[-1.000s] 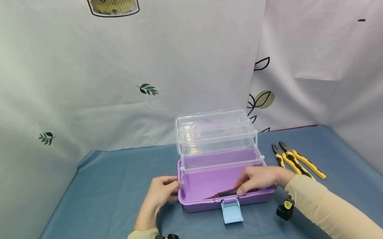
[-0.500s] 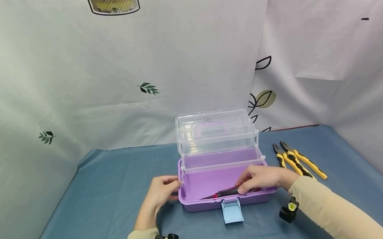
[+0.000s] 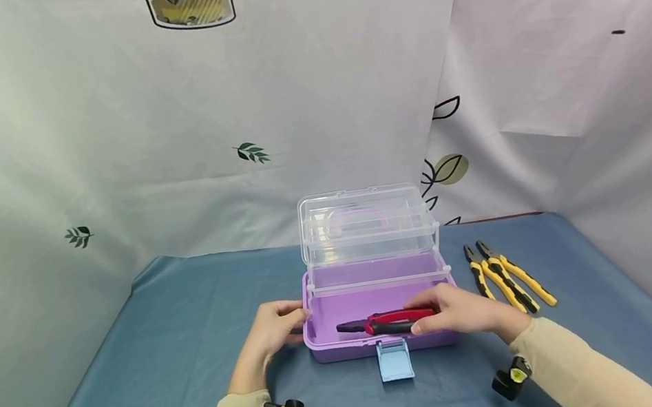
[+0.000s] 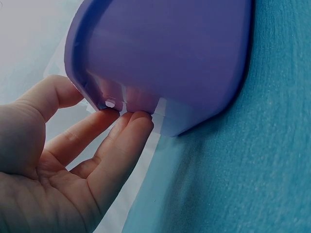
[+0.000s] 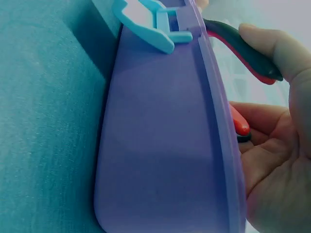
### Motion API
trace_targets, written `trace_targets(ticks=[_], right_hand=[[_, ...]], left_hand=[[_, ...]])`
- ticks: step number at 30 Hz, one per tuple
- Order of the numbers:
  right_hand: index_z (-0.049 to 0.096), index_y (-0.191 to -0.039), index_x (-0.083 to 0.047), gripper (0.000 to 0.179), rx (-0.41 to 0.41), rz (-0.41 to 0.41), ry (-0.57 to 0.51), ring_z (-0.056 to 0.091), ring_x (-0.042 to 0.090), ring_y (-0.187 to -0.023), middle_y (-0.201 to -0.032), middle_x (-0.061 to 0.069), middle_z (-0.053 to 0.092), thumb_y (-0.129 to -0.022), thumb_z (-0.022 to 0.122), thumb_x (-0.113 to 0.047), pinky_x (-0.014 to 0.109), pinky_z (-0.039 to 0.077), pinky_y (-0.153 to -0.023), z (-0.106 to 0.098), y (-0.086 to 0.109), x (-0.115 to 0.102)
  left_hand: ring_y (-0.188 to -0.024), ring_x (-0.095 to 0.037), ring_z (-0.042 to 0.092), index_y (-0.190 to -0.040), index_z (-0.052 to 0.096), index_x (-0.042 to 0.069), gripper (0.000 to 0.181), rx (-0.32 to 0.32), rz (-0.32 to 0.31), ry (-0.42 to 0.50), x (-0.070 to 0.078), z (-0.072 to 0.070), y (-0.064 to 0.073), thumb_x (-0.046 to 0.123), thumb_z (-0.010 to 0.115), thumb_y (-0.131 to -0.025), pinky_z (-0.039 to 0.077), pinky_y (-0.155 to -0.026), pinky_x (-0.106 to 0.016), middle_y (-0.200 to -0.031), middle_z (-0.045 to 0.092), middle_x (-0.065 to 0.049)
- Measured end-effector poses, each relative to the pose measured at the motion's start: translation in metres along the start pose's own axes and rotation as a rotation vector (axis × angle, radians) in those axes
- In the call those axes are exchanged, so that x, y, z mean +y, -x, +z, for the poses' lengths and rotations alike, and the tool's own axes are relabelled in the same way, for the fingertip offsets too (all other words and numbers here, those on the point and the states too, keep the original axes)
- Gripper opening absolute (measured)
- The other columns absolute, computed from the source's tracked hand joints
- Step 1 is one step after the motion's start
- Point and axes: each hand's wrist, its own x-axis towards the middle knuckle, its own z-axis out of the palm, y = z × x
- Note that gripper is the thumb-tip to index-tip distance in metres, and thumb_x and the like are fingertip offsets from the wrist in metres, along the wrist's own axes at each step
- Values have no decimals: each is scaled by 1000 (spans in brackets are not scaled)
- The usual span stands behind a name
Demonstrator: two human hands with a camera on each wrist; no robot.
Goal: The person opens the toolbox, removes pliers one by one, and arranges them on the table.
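A purple toolbox point(image 3: 343, 305) with its clear lid point(image 3: 366, 222) raised stands on the blue cloth. At its left end, my left hand point(image 3: 274, 323) pinches the rim; the left wrist view shows the thumb over the edge and the fingertips point(image 4: 141, 119) against the outer wall. My right hand point(image 3: 466, 307) holds red-and-black pliers point(image 3: 383, 323) by the handles, above the box's front edge, jaws pointing left. In the right wrist view the thumb lies on one handle point(image 5: 250, 58) and the fingers curl by the other point(image 5: 239, 121), partly behind the box wall.
Two pairs of yellow-and-black pliers point(image 3: 509, 282) lie on the cloth right of the box, close beyond my right hand. A light blue latch point(image 3: 395, 361) hangs open at the box front. A white printed curtain point(image 3: 176, 113) rises behind the table.
The red-and-black pliers have risen from the box floor and turned into fuller view. My right hand has shifted slightly right and toward me with them. The left hand has stayed put.
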Motion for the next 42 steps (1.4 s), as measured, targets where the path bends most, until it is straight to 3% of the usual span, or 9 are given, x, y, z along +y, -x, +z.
trace_targets(ticks=[5, 10, 19, 29, 37, 42], right_hand=[[60, -124, -5, 48, 81, -49, 109, 57, 6, -82, -103, 5, 67, -87, 65, -36, 21, 51, -69, 5, 11, -6], [57, -128, -5, 56, 158, -48, 223, 58, 11, -94, -115, 6, 65, -87, 65, -42, 24, 52, -77, 11, 23, -10], [46, -138, -1, 76, 175, 24, 378, 52, 27, -118, -133, 15, 53, -81, 70, -44, 52, 48, -95, 18, 33, -18], [48, -136, -4, 72, 217, 21, 449, 53, 14, -101, -122, 6, 57, -77, 75, -35, 33, 52, -83, 26, 29, -20], [50, -130, -3, 72, 258, -10, 439, 55, 14, -100, -119, 6, 58, -74, 77, -39, 35, 52, -84, 34, 23, -24], [49, -129, -7, 73, 262, 22, 404, 55, 12, -99, -117, 2, 58, -72, 78, -43, 33, 52, -84, 37, 21, -23]], left_hand=[[-77, -18, 67, -108, 68, -5, 30, 1, -1, -2, 0, 1, 0, 10, 66, -82, 60, -63, -39, -97, 70, -16], [-78, -18, 67, -108, 68, -4, 30, 1, -2, -8, -1, 0, -1, 10, 66, -82, 60, -64, -38, -98, 70, -16], [-80, -19, 68, -108, 69, -3, 29, -1, -6, -18, -1, 0, -1, 11, 64, -83, 60, -65, -36, -98, 70, -15], [-80, -19, 68, -108, 68, -3, 29, 3, -11, -29, -3, 0, -3, 11, 65, -83, 60, -64, -36, -97, 70, -15], [-79, -18, 68, -109, 68, -4, 31, 1, -5, -32, -3, -1, -3, 12, 65, -83, 60, -64, -36, -98, 70, -16], [-80, -19, 68, -109, 68, -4, 31, -4, -3, -22, -4, -1, -3, 11, 65, -82, 60, -65, -36, -99, 70, -17]])
